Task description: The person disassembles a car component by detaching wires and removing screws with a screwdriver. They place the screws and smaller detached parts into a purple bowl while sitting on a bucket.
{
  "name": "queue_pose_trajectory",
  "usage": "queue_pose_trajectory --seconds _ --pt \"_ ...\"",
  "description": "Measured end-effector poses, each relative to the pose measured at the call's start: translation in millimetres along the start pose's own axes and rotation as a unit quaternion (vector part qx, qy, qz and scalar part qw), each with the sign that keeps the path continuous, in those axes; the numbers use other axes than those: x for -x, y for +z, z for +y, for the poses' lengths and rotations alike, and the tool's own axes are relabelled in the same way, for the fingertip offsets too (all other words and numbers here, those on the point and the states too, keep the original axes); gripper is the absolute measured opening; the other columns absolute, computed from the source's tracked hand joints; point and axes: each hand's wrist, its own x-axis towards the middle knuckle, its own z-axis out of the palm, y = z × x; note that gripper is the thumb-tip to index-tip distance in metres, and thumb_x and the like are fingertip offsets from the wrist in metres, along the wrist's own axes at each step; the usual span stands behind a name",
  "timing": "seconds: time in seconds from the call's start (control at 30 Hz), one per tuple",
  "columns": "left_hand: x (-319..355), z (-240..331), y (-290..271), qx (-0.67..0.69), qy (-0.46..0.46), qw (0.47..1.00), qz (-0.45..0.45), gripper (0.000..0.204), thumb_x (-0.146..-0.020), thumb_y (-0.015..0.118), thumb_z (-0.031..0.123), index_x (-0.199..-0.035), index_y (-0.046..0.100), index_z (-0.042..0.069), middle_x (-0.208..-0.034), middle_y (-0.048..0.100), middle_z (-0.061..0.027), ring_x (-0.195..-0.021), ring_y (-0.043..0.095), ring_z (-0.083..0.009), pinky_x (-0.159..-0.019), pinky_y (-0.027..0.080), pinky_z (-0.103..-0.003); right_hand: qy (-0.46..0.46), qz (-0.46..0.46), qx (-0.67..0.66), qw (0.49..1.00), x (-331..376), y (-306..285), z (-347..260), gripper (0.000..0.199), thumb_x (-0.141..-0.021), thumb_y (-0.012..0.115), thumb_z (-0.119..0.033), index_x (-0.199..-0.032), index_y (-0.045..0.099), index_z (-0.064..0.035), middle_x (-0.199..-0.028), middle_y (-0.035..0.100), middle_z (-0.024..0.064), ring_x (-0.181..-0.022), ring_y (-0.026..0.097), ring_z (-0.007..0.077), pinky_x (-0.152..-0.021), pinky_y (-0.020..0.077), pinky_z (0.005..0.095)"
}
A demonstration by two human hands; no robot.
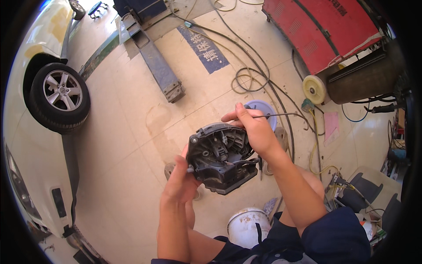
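Head view: left hand [180, 180] is clamped on the lower left edge of a black plastic housing [220, 156], held up over the floor [127, 132]. Right hand [255, 130] grips its top right edge and pinches a thin metal rod [281, 115]. Looks like mid-teardown; the next move probably needs that rod worked into the housing. Plenty of room left of the housing, cables [250, 79] crowd its right.

Both hands raised, left hand [180, 180] and right hand [255, 130] closed

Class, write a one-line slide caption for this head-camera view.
Left hand steadies a black plastic car part while the right hand holds a thin metal rod, beside a white car.
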Motion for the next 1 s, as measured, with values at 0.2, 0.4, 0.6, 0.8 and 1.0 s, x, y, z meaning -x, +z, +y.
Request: queue_pose_trajectory --seconds 0.2,0.4,0.6,0.8,1.0 --pt "2 5 5 -0.076 -0.07 0.993 0.059 0.07 -0.101 0.066 0.04 -0.156 0.036 0.008 -0.14 0.058 -0.0086 -0.122 0.061 -0.0186 -0.095 0.056 -0.035 0.007 0.017 0.059 0.998 2 9 15 0.05 -0.112 0.042 -0.039 -0.113 0.07 0.0024 -0.094 0.074 0.012 -0.081 0.068 0.0135 -0.077 0.0539 0.0261" --pt "13 15 1 -0.089 -0.129 0.988 -0.007 0.067 -0.101 0.069 0.034 -0.154 0.039 0.006 -0.138 0.058 -0.0081 -0.122 0.06 -0.0169 -0.092 0.055 -0.032 0.008 -0.004 0.053 0.999 2 7 20 0.036 -0.11 0.042 -0.031 -0.105 0.062 -0.0019 -0.087 0.067 0.01 -0.081 0.066 0.0154 -0.076 0.0524 0.0278" --pt "-1 -9 4 -0.138 -0.084 0.984 0.077 0.057 -0.101 0.069 0.04 -0.141 0.046 0.007 -0.125 0.062 -0.0065 -0.111 0.063 -0.0147 -0.086 0.057 -0.029 -0.021 0.012 0.049 0.999 1 7 17 0.031 -0.109 0.043 -0.029 -0.105 0.058 -0.0025 -0.086 0.067 0.0097 -0.078 0.065 0.0167 -0.075 0.0524 0.0279" --pt "-10 -15 6 -0.128 0.1 0.976 0.147 0.054 -0.104 0.062 0.043 -0.143 0.04 0.012 -0.127 0.062 -0.0079 -0.11 0.068 -0.0197 -0.085 0.061 -0.036 -0.24 0.094 -0.01 0.966 7 0 -28 0.022 -0.108 0.042 -0.019 -0.106 0.054 -0.0003 -0.08 0.062 0.0083 -0.073 0.059 0.0148 -0.068 0.0503 0.0288" --pt "-30 -16 -4 -0.208 0.173 0.939 0.211 0.059 -0.104 0.055 0.056 -0.138 0.035 0.012 -0.13 0.058 -0.0103 -0.113 0.065 -0.0195 -0.089 0.06 -0.04 -0.227 -0.098 0.036 0.968 30 10 -56 0.023 -0.105 0.044 -0.014 -0.106 0.06 0.0024 -0.092 0.069 0.0168 -0.075 0.062 0.0159 -0.068 0.0513 0.0287"
